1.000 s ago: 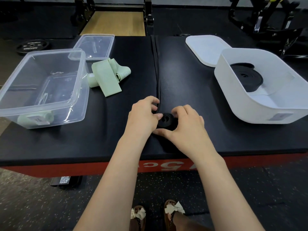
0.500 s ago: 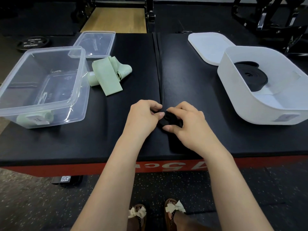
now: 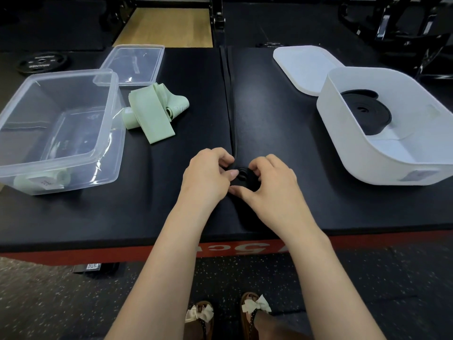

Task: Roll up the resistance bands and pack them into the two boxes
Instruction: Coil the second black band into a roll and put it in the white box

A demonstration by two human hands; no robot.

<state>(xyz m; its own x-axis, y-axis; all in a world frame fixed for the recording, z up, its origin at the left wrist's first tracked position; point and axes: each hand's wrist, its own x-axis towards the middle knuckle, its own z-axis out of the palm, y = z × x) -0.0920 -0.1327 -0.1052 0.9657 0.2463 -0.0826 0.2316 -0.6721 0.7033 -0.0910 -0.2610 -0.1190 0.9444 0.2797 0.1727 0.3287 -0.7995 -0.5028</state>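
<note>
A long black resistance band [image 3: 229, 99] runs straight down the middle of the black table [image 3: 282, 143]. Its near end is wound into a small coil [image 3: 245, 176]. My left hand [image 3: 208, 175] and my right hand [image 3: 272, 190] pinch that coil from either side. A loose pale green band [image 3: 152, 114] lies beside the clear plastic box [image 3: 14, 114], which holds one rolled green band [image 3: 41, 180] in its near corner. The white box [image 3: 343, 143] at the right holds a rolled black band [image 3: 365, 114].
A clear lid [image 3: 134, 65] lies behind the clear box and a white lid [image 3: 301, 65] behind the white box. The table has a red front edge [image 3: 73, 256]. A weight plate [image 3: 41, 62] and gym frames stand on the floor beyond.
The coil at the band's near end has been turned on between my fingers and both hands stay on it. The view has shifted slightly.
</note>
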